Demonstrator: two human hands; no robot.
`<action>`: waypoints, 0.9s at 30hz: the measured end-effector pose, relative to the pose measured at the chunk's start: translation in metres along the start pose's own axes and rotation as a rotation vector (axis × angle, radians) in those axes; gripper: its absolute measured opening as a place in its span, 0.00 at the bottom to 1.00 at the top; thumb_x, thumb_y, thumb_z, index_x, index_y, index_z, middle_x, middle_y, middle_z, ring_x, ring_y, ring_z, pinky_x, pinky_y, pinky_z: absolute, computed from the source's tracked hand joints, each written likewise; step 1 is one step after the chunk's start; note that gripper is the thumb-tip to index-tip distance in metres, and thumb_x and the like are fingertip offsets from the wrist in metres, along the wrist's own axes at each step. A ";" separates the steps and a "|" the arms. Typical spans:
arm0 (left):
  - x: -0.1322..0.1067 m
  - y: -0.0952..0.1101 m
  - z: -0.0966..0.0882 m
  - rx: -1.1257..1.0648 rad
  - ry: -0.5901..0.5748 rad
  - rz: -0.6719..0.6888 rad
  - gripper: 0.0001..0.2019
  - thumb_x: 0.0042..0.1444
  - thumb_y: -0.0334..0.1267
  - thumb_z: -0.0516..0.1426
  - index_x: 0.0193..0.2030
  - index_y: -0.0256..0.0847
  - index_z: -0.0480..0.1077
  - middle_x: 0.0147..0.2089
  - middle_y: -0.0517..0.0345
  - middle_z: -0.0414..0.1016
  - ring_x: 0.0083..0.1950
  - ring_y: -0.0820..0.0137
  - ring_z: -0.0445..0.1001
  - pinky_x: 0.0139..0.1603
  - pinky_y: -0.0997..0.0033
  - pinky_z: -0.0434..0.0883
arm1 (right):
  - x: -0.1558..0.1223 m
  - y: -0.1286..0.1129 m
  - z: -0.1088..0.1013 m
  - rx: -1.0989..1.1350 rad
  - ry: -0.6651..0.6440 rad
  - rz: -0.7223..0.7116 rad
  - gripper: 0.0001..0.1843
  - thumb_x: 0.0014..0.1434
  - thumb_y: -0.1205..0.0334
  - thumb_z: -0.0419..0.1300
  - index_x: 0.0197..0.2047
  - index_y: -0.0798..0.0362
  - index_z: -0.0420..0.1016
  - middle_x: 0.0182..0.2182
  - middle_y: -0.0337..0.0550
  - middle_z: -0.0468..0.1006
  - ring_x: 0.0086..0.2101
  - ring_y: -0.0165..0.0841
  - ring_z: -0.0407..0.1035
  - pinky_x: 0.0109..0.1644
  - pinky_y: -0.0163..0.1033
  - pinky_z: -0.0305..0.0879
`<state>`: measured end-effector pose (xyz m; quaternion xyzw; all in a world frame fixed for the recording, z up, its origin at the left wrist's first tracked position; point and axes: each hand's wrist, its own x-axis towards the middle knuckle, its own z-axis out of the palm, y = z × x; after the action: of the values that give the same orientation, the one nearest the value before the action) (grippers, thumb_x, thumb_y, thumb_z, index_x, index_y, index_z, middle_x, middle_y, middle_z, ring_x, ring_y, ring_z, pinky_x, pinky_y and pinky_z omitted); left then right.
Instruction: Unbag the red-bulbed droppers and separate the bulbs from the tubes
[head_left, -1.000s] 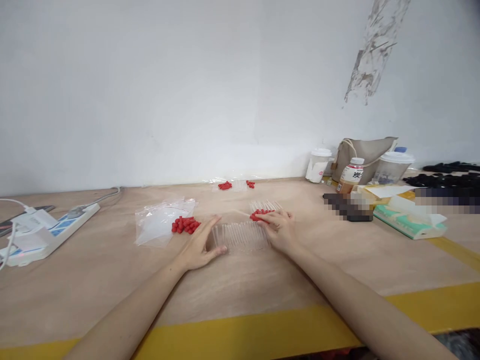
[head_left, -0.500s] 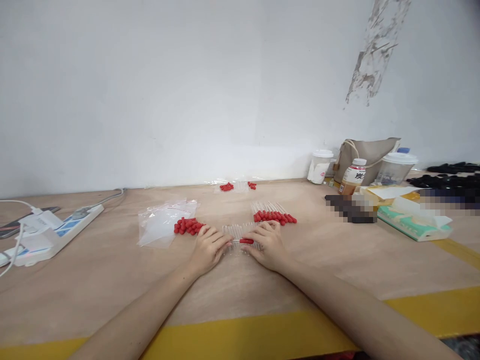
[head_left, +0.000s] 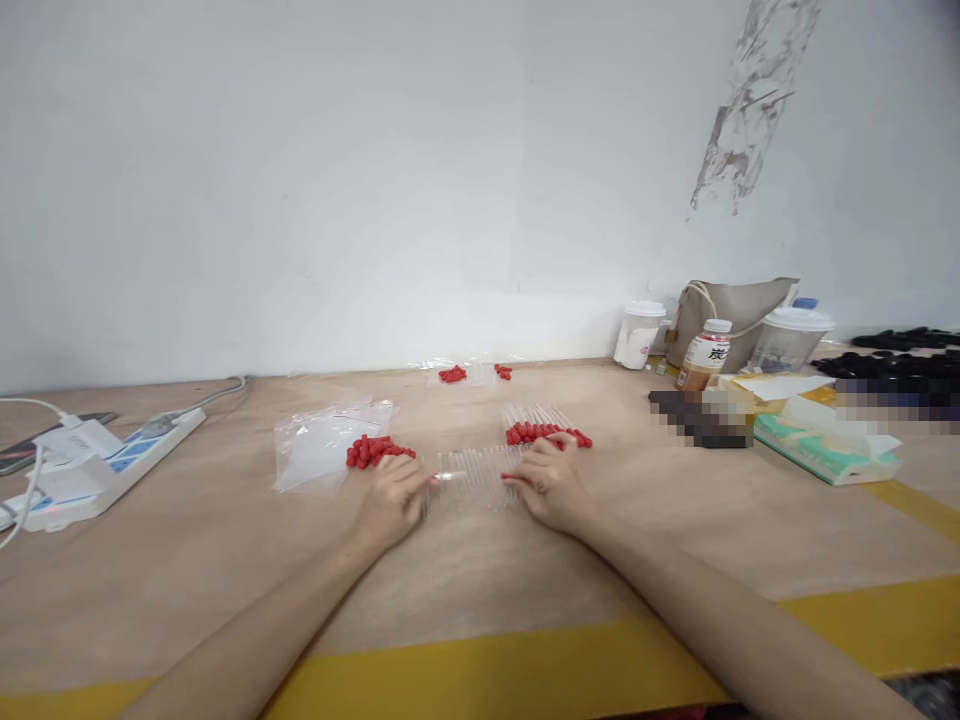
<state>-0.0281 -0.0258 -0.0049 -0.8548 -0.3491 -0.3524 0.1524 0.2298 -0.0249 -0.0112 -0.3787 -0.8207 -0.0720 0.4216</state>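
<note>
A row of clear plastic tubes (head_left: 472,474) lies on the wooden table between my hands. My left hand (head_left: 391,500) is curled at the row's left end, fingertips pinching a clear tube. My right hand (head_left: 547,482) is curled at the right end, its fingertips on a small red cap. A pile of loose red caps (head_left: 373,450) lies just beyond my left hand. Capped tubes with red ends (head_left: 547,431) lie in a row just beyond my right hand.
Clear plastic bags (head_left: 322,450) lie left of the red caps. A white power strip (head_left: 97,460) with cables sits far left. More red caps in a bag (head_left: 469,373) rest by the wall. Cups, a bottle (head_left: 705,355), a bag and a tissue pack (head_left: 825,445) crowd the right.
My hands closed in from the tube row's ends and curled. The capped tubes behind my right hand are uncovered. A red-capped tube seen between my hands half a second ago is no longer there.
</note>
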 end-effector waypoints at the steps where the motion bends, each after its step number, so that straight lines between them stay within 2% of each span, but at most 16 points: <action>1: -0.001 -0.006 -0.003 -0.014 0.036 -0.054 0.10 0.57 0.33 0.48 0.36 0.39 0.70 0.30 0.56 0.72 0.33 0.70 0.67 0.36 0.67 0.62 | 0.001 0.008 -0.004 0.023 0.011 0.079 0.10 0.54 0.60 0.55 0.25 0.51 0.74 0.23 0.39 0.73 0.31 0.30 0.62 0.47 0.44 0.49; 3: -0.002 -0.015 -0.007 -0.036 0.073 -0.178 0.11 0.58 0.35 0.47 0.40 0.40 0.70 0.34 0.55 0.71 0.36 0.70 0.68 0.37 0.69 0.65 | 0.004 0.024 -0.013 0.150 0.013 0.241 0.09 0.53 0.58 0.55 0.29 0.52 0.75 0.27 0.41 0.74 0.31 0.30 0.64 0.40 0.38 0.56; 6: -0.001 -0.019 -0.008 -0.013 0.053 -0.303 0.13 0.58 0.35 0.46 0.46 0.42 0.68 0.35 0.55 0.67 0.37 0.70 0.67 0.37 0.70 0.66 | 0.010 0.040 -0.024 0.221 -0.067 0.405 0.12 0.52 0.58 0.54 0.35 0.53 0.76 0.31 0.44 0.73 0.29 0.30 0.65 0.33 0.34 0.59; 11: 0.000 -0.010 -0.001 0.035 0.057 -0.238 0.13 0.58 0.33 0.45 0.44 0.40 0.68 0.31 0.57 0.62 0.34 0.72 0.66 0.34 0.74 0.66 | 0.011 0.046 -0.038 0.123 -0.204 0.601 0.10 0.46 0.66 0.53 0.30 0.55 0.74 0.26 0.41 0.73 0.26 0.29 0.65 0.30 0.33 0.60; 14: 0.000 -0.006 0.005 0.093 0.043 -0.153 0.11 0.59 0.32 0.45 0.41 0.39 0.68 0.30 0.57 0.63 0.32 0.73 0.66 0.33 0.75 0.65 | 0.009 0.047 -0.040 0.139 -0.207 0.688 0.07 0.42 0.66 0.56 0.29 0.55 0.70 0.22 0.38 0.72 0.23 0.28 0.64 0.26 0.31 0.58; 17: 0.000 -0.005 0.010 0.142 0.007 -0.074 0.11 0.58 0.32 0.45 0.39 0.39 0.68 0.32 0.56 0.66 0.33 0.72 0.68 0.34 0.74 0.65 | 0.006 0.048 -0.036 0.109 -0.213 0.708 0.06 0.39 0.64 0.58 0.25 0.54 0.66 0.21 0.37 0.71 0.22 0.27 0.63 0.24 0.30 0.55; 20: -0.001 -0.002 0.010 0.091 -0.047 -0.060 0.10 0.58 0.31 0.46 0.39 0.39 0.67 0.33 0.55 0.68 0.34 0.72 0.68 0.33 0.74 0.66 | 0.004 0.049 -0.029 0.091 -0.234 0.678 0.07 0.39 0.61 0.59 0.21 0.53 0.64 0.21 0.36 0.70 0.22 0.27 0.63 0.24 0.30 0.54; 24: -0.001 0.006 -0.001 -0.073 -0.163 -0.109 0.09 0.56 0.37 0.49 0.40 0.39 0.68 0.37 0.54 0.69 0.32 0.74 0.69 0.33 0.75 0.68 | 0.001 0.047 -0.020 0.076 -0.212 0.666 0.09 0.41 0.57 0.59 0.21 0.53 0.64 0.21 0.36 0.70 0.23 0.27 0.63 0.24 0.31 0.54; 27: 0.000 0.009 -0.012 -0.115 -0.246 -0.074 0.13 0.53 0.43 0.53 0.43 0.40 0.68 0.42 0.53 0.69 0.38 0.71 0.70 0.38 0.72 0.69 | 0.001 0.044 -0.018 0.066 -0.193 0.682 0.12 0.43 0.53 0.59 0.21 0.53 0.63 0.21 0.36 0.70 0.24 0.27 0.63 0.24 0.31 0.53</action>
<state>-0.0278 -0.0382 0.0040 -0.8854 -0.3757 -0.2698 0.0463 0.2712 -0.0012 -0.0075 -0.6222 -0.6850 0.1354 0.3541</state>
